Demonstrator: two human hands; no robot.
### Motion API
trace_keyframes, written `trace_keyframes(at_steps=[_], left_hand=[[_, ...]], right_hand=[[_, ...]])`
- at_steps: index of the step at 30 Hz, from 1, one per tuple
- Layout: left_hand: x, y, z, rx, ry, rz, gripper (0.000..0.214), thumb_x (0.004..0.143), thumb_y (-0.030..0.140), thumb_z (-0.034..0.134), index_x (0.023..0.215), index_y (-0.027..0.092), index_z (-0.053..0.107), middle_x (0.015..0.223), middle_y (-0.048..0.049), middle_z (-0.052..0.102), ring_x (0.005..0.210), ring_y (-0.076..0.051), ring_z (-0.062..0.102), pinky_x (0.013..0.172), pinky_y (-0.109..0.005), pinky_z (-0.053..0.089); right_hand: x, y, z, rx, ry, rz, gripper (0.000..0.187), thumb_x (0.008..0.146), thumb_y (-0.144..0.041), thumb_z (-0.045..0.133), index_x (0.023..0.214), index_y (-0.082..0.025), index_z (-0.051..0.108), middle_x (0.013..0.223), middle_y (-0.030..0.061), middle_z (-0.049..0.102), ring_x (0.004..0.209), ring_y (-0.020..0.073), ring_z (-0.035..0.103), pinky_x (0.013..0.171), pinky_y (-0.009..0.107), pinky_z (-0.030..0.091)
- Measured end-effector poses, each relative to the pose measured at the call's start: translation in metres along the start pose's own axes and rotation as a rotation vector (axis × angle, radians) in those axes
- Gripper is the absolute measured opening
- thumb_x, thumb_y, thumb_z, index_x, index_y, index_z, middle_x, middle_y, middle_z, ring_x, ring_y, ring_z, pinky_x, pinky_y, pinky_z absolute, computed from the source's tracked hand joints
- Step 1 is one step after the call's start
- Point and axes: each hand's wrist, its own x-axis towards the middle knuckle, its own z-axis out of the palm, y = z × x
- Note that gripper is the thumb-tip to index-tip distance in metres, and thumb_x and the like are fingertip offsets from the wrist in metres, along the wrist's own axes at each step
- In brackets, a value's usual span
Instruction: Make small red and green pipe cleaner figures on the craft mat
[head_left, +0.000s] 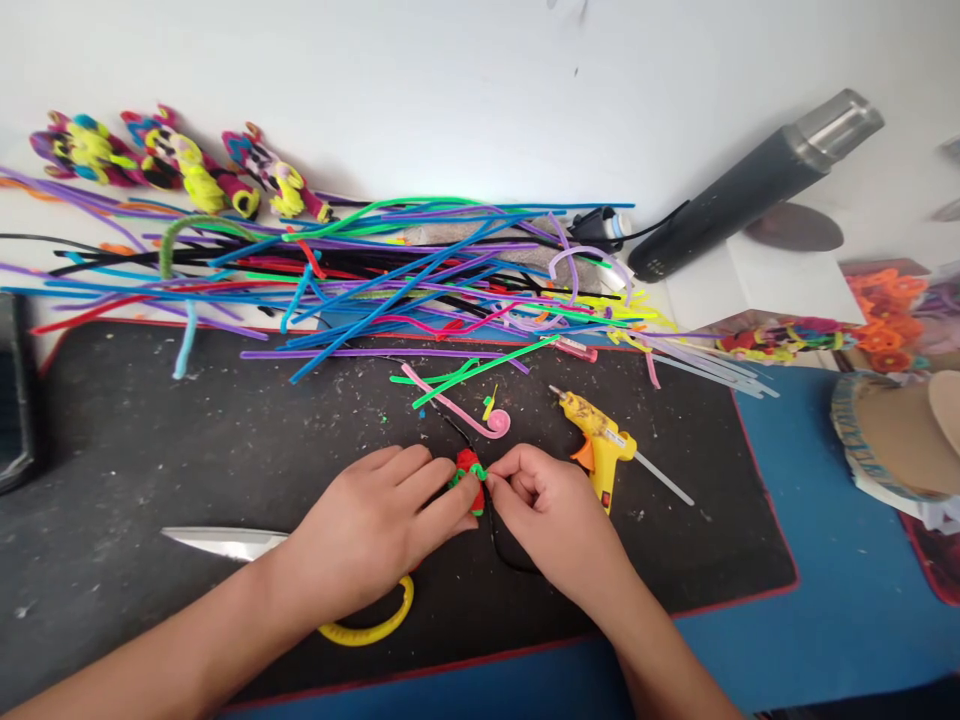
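Observation:
My left hand (375, 510) is closed around a small red and green pipe-cleaner figure (468, 462), whose lower part is mostly covered by my fingers. Thumb and fingertip of my right hand (540, 500) pinch together at the figure's green right side. Beneath my left wrist lies a pair of scissors (225, 541) with a yellow handle. Just above the hands rests a pink pipe cleaner (450, 405) with a coiled end. To the right of my right hand is a yellow hot glue gun (600, 435) with a glue stick in its back.
Many coloured pipe cleaners (390, 270) lie in a heap behind the black mat (697, 540). Finished pipe-cleaner dolls (199, 165) lean by the wall. A dark flask (739, 200) stands at back right, with a cardboard roll (892, 430) further right. A dark tray-like object (16, 400) is at left.

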Motion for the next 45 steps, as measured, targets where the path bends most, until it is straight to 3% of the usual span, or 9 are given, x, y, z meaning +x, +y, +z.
trace_keyframes(at_steps=[12, 22, 26, 35, 45], left_hand=[[0.002, -0.002, -0.001, -0.064, -0.002, -0.041, 0.017, 0.104, 0.035, 0.058, 0.109, 0.02, 0.067, 0.096, -0.0031, 0.075, 0.078, -0.018, 0.067, 0.068, -0.033, 0.054], [0.002, -0.002, 0.002, -0.097, -0.013, -0.057, 0.022, 0.104, 0.037, 0.059, 0.115, 0.02, 0.066, 0.096, -0.0047, 0.075, 0.08, -0.019, 0.069, 0.073, -0.032, 0.055], [0.003, -0.002, 0.002, -0.11, -0.009, -0.049, 0.022, 0.103, 0.036, 0.061, 0.115, 0.018, 0.067, 0.094, -0.0051, 0.074, 0.08, -0.019, 0.068, 0.073, -0.033, 0.055], [0.006, 0.001, 0.0, -0.091, -0.047, -0.086, 0.025, 0.1, 0.04, 0.064, 0.112, 0.018, 0.066, 0.092, -0.0059, 0.074, 0.082, -0.022, 0.07, 0.073, -0.032, 0.054], [0.003, 0.006, 0.0, -0.13, -0.044, -0.231, 0.044, 0.088, 0.033, 0.079, 0.126, 0.019, 0.062, 0.111, -0.0095, 0.075, 0.101, -0.027, 0.074, 0.086, -0.039, 0.059]], right_hand=[[-0.003, -0.001, -0.001, 0.022, -0.007, 0.001, 0.012, 0.091, -0.022, 0.061, 0.079, -0.021, 0.066, 0.051, -0.0078, 0.047, 0.047, 0.0103, 0.043, 0.047, 0.024, 0.03], [-0.003, 0.006, -0.001, 0.102, 0.077, -0.028, 0.021, 0.098, -0.035, 0.058, 0.104, -0.021, 0.072, 0.055, -0.0072, 0.045, 0.05, 0.0125, 0.043, 0.05, 0.024, 0.033], [-0.006, 0.007, -0.001, 0.109, 0.083, -0.046, 0.022, 0.099, -0.038, 0.056, 0.095, -0.021, 0.069, 0.06, -0.005, 0.054, 0.053, 0.013, 0.047, 0.052, 0.024, 0.035], [-0.03, -0.001, -0.001, -0.155, 0.124, -0.142, 0.019, 0.099, -0.031, 0.057, 0.091, -0.022, 0.071, 0.061, -0.0031, 0.063, 0.055, 0.0152, 0.056, 0.054, 0.026, 0.035], [-0.04, 0.003, 0.013, -0.334, 0.185, -0.233, 0.016, 0.099, -0.034, 0.062, 0.102, -0.024, 0.074, 0.068, -0.0015, 0.07, 0.064, 0.0184, 0.067, 0.06, 0.027, 0.034]])
